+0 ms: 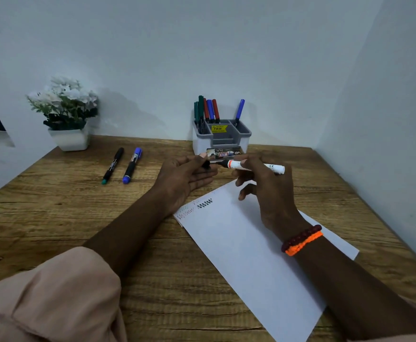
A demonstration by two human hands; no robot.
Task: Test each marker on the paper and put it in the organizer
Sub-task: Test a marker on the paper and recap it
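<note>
We see a white-barrelled marker with an orange band and black tip (250,166) held level above the far edge of the paper, tip pointing left, uncapped. The right hand (266,191) pinches it mid-barrel between thumb and forefinger, so the tip end sticks out left of the grip and the tail end out right; the lower fingers curl loose below, over the paper. The left hand (184,178) sits palm up just left of the tip, thumb and fingertip pinching a small black cap (206,164). Cap and tip are close, a small gap between them.

Below the hands lies a white sheet of paper (251,257), angled on the table, with a black zigzag scribble and fainter red and thin marks near its far left corner.

Just behind the hands stands a grey and white plastic desk organizer (223,140) with a yellow price sticker; green, red and blue pens stand in its left compartment, one blue pen in the right one.

Further left on the brown wood-grain table (78,218) lie two capped markers side by side, apart: a black marker with a green end (113,165) and a black marker with a blue cap (132,165). A white pot of white flowers (66,114) sits at the far left corner by the wall. Dark red and orange bead bracelets (302,240) circle the right wrist; a pale pink sleeve (49,299) covers the left upper arm.
</note>
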